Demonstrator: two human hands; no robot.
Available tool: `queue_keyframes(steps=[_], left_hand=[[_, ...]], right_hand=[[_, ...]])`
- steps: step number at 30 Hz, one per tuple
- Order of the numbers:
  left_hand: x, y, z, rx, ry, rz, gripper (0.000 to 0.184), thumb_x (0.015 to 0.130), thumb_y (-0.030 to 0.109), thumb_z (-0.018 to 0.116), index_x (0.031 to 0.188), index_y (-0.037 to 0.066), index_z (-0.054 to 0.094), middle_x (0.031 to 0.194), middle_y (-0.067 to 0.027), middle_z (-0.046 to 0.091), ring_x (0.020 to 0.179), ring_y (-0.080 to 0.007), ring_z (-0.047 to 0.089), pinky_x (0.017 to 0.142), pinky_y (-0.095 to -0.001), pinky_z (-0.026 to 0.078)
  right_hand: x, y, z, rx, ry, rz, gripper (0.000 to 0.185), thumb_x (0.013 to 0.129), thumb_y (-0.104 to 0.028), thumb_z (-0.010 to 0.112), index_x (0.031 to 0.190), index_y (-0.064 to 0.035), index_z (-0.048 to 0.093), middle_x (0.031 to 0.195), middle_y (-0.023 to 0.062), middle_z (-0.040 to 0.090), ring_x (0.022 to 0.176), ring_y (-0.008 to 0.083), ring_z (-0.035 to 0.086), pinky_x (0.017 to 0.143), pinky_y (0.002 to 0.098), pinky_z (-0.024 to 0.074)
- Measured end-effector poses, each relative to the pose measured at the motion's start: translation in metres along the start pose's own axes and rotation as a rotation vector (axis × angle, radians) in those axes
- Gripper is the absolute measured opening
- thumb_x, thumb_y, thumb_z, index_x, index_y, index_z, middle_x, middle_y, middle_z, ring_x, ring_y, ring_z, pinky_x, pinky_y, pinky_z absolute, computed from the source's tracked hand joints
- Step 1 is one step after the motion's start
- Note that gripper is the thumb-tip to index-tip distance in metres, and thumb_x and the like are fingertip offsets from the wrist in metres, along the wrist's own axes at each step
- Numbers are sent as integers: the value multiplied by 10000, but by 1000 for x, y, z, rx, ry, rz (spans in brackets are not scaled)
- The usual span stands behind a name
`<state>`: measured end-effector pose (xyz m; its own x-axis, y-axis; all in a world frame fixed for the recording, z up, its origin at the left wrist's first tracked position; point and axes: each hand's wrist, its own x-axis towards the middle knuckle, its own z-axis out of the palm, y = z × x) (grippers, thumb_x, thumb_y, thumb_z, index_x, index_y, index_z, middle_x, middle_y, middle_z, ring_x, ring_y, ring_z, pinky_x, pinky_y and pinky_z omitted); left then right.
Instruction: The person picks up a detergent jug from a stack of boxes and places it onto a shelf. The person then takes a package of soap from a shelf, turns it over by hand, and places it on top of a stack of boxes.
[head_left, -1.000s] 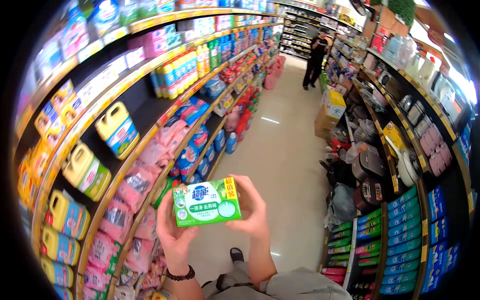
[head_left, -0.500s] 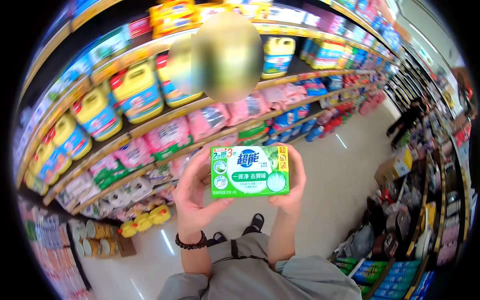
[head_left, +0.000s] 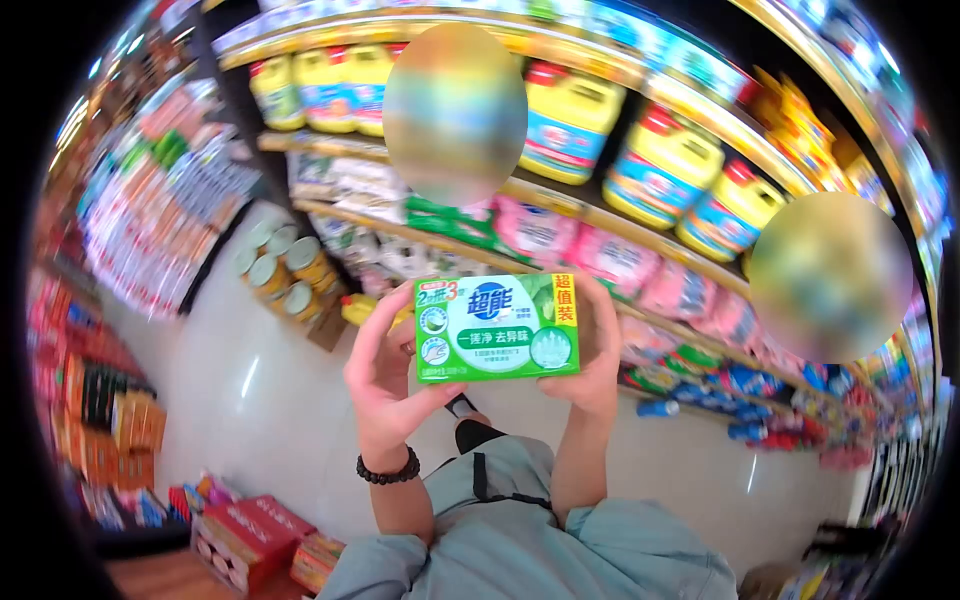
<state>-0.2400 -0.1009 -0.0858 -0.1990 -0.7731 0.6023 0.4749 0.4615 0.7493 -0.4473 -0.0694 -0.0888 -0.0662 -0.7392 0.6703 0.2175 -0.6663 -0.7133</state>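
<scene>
A green and white pack of laundry soap (head_left: 497,328) with a yellow strip at its right end is held level in front of my body. My left hand (head_left: 385,365) grips its left end, thumb along the lower edge and fingers behind. At the other end, my right hand (head_left: 592,350) wraps round the side, its thumb tip at the lower corner. The fingers behind the pack are mostly hidden. A dark beaded bracelet (head_left: 388,468) circles my left wrist.
Shelves ahead carry yellow jugs (head_left: 570,125) with red caps above pink bags (head_left: 612,262). Cans (head_left: 300,300) stand on the floor at the left. A red carton (head_left: 250,540) sits at lower left, near stacked orange boxes (head_left: 135,425). Two round patches are blurred.
My view has swung left along the shelves, bringing the cans, red carton and orange boxes further in. Both hands keep the same hold on the soap pack.
</scene>
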Motion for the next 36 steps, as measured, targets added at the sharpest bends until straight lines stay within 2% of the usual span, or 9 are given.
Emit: queue_keyframes(steps=[2, 5, 8, 13, 16, 18, 21, 29, 36], left_hand=[[-2, 16, -40, 88, 124, 34, 874, 632, -54, 805, 1388, -60, 365, 1386, -216, 456, 1213, -304, 533, 979, -396, 477], [-4, 34, -98, 181, 313, 81, 888, 632, -52, 796, 1399, -53, 348, 1379, -233, 454, 1242, -326, 502, 1017, -424, 447], [-7, 42, -164, 240, 428, 179, 881, 634, -45, 789, 1397, -55, 348, 1386, -240, 441, 1280, -338, 460, 1043, -438, 420], [24, 82, -270, 378, 603, 140, 856, 661, -42, 775, 1400, -49, 343, 1394, -230, 437, 1273, -334, 466, 1022, -424, 438], [27, 100, -336, 377, 676, 211, 844, 672, -59, 766, 1401, -50, 343, 1390, -220, 443, 1266, -319, 474, 1008, -410, 450], [21, 115, -367, 431, 772, 205, 831, 681, -72, 758, 1401, -51, 344, 1388, -214, 448, 1257, -309, 484, 998, -401, 457], [13, 138, -415, 510, 823, 192, 823, 686, -85, 755, 1401, -50, 348, 1375, -196, 467, 1218, -299, 523, 978, -393, 472], [-23, 184, -557, 613, 966, 241, 811, 669, -70, 768, 1381, -57, 378, 1349, -194, 491, 1192, -303, 552, 973, -390, 472], [-26, 229, -729, 645, 957, 279, 844, 672, -74, 755, 1406, -44, 339, 1361, -206, 470, 1191, -300, 550, 959, -375, 467]], right_hand=[[29, 37, 34, 60, -145, 6, 976, 551, 11, 881, 1385, 16, 374, 1364, 117, 423, 1305, 281, 409, 1011, 434, 435], [66, 96, 94, 242, -316, 45, 966, 555, 13, 877, 1385, 6, 381, 1369, 119, 413, 1314, 287, 398, 1007, 431, 439], [90, 158, 158, 341, -398, 58, 970, 546, 9, 880, 1382, 1, 388, 1369, 120, 414, 1314, 289, 398, 998, 428, 443], [152, 227, 271, 496, -473, 235, 962, 555, 17, 870, 1385, 4, 383, 1369, 104, 420, 1317, 253, 397, 994, 403, 446], [176, 268, 344, 537, -536, 202, 945, 564, 32, 853, 1382, 2, 382, 1357, 94, 435, 1292, 225, 421, 974, 374, 460], [181, 283, 390, 589, -551, 276, 917, 578, 33, 832, 1377, 2, 383, 1344, 90, 448, 1262, 217, 448, 1002, 362, 436], [185, 319, 454, 710, -608, 324, 902, 584, 24, 820, 1372, 1, 382, 1328, 98, 459, 1240, 221, 465, 1035, 365, 404], [178, 400, 617, 747, -723, 367, 923, 576, -69, 873, 1357, 18, 388, 1281, 95, 478, 1223, 227, 466, 1011, 369, 422], [197, 483, 773, 652, -752, 362, 936, 565, -27, 845, 1386, 11, 396, 1291, 100, 465, 1251, 247, 444, 1028, 390, 414]])
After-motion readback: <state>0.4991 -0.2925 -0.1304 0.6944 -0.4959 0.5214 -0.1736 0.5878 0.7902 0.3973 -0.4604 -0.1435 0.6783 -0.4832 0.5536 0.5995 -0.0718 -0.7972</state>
